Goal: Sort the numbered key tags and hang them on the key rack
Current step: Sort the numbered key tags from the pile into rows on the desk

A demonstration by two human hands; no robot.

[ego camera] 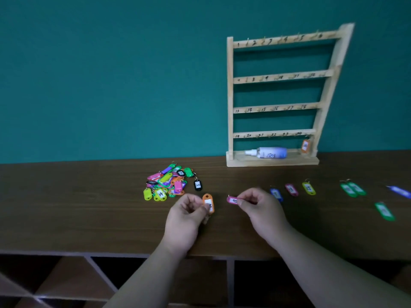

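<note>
My left hand (185,215) pinches an orange key tag (208,202) just above the brown table (89,207). My right hand (259,207) pinches a pink tag marked 18 (232,200) beside it. A heap of coloured tags (168,182) lies behind my left hand, a black tag marked 20 (197,185) at its right edge. The wooden key rack (278,94) stands at the back right against the wall, its four rails numbered 1 to 24. One orange tag (305,146) hangs at its bottom right hook.
A row of sorted tags lies right of my right hand: blue (276,194), pink (291,189), yellow (308,188), two green (352,189), another green (384,211), a blue one (399,191). A white spray bottle (268,152) lies on the rack's base. Open shelf compartments sit below the table's front edge.
</note>
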